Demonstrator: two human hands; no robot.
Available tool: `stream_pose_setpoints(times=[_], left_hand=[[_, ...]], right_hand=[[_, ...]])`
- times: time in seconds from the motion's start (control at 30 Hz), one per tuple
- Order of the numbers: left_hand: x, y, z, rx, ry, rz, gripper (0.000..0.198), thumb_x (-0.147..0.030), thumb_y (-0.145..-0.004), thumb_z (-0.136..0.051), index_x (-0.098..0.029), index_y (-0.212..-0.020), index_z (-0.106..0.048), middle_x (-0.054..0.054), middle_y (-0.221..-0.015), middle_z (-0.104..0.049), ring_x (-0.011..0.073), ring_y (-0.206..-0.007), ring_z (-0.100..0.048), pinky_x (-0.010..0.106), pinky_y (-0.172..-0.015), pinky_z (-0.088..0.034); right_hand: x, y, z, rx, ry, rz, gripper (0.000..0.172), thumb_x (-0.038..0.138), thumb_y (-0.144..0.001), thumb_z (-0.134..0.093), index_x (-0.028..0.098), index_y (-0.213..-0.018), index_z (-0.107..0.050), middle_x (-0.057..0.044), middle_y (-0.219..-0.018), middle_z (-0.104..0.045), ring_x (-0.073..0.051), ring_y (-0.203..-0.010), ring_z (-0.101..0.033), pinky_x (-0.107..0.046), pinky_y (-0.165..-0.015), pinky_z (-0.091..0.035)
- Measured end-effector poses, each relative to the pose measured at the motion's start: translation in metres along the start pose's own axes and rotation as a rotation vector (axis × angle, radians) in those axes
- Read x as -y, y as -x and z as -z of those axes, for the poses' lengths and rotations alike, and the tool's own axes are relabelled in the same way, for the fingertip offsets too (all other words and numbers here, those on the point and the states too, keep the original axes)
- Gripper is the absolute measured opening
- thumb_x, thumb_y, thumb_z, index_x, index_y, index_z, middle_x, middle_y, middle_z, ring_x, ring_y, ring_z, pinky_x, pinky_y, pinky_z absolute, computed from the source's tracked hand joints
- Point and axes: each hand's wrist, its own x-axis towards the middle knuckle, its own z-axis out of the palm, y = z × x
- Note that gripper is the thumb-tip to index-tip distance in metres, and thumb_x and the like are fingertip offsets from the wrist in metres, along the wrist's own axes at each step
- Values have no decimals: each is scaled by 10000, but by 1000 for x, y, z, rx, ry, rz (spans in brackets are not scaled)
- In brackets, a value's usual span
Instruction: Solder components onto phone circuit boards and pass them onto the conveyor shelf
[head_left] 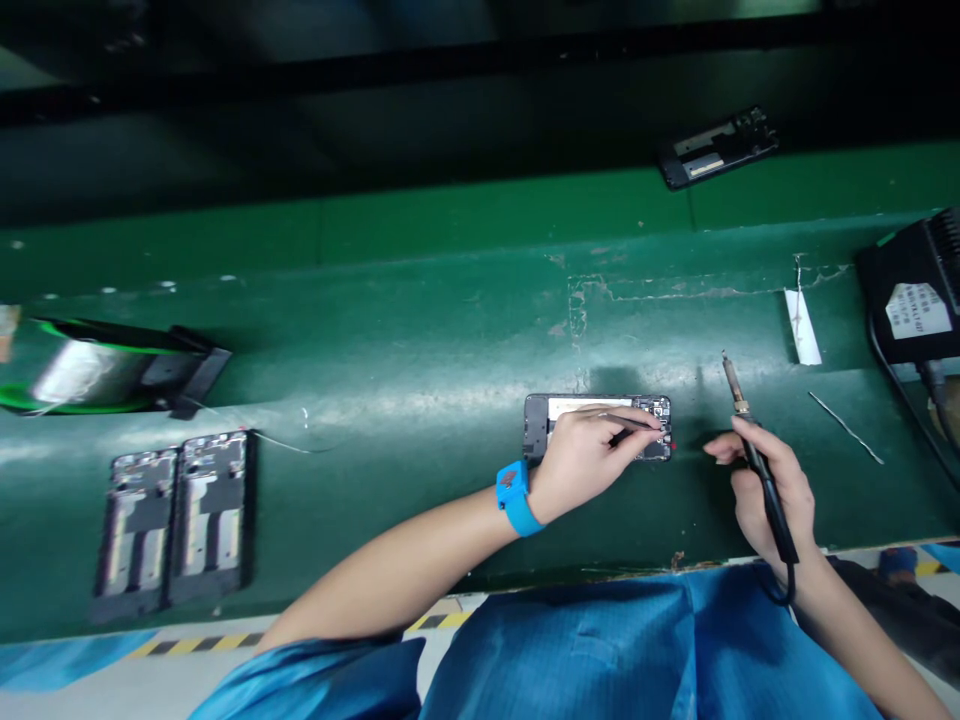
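The opened phone (585,404) lay flat on the table (420,360) in front of the person, its dark frame showing a pale strip and, at the right end, small bare circuit parts. The left hand (581,460) pinched a thin tool (626,420) over that end while the right hand (795,500) gripped a soldering iron (770,490), tip up and well apart from the phone. The step seemed to be positioning a small part, and the next move likely called for steady fingers and a careful approach with the hot tip.
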Motion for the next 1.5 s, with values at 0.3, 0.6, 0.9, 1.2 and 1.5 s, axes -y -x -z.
stream_pose_setpoints(times=[0.3, 0.6, 0.9, 1.2, 1.5], left_hand=[[-2, -1, -2, 10, -35, -9, 115, -214, -926, -689, -149, -862, -759, -69, -956, -744, 96, -886, -726, 194, -795, -563], [-3, -1, -2, -26, -72, -41, 103, -208, -924, -690, -152, -871, -757, -72, -960, -743, 103, -871, -727, 207, -776, -563], [-2, 0, -4, -43, -75, -51, 88, -206, -922, -695, -151, -892, -757, -74, -947, -743, 94, -866, -725, 200, -786, -560], [-4, -2, -3, -40, -73, -55, 80, -192, -921, -692, -146, -890, -748, -69, -957, -743, 96, -872, -725, 202, -793, -566], [-2, 0, -3, -40, -71, -65, 139, -193, -919, -693, -143, -792, -721, -71, -960, -742, 107, -870, -728, 212, -782, -566]], right_hand=[[12, 9, 18, -113, -159, -108, 460, 57, -860, -693, 185, -1276, -545, -68, -977, -654, -130, -807, -672, -233, -715, -570], [7, 26, 27, -65, -173, -151, 172, 69, -914, -633, 146, -1069, -632, -24, -800, -639, -95, -572, -633, -200, -544, -544], [17, 19, 27, 12, 12, -57, 167, 126, -880, -712, 163, -1030, -650, -28, -894, -693, -81, -638, -676, -165, -633, -582], [11, 24, 29, 38, 52, -39, 206, 132, -856, -742, 168, -1043, -663, -41, -917, -701, -111, -673, -692, -203, -638, -584], [8, 24, 24, -119, -275, -195, 170, 52, -939, -595, 143, -1082, -608, -12, -737, -640, -126, -543, -618, -257, -465, -517]])
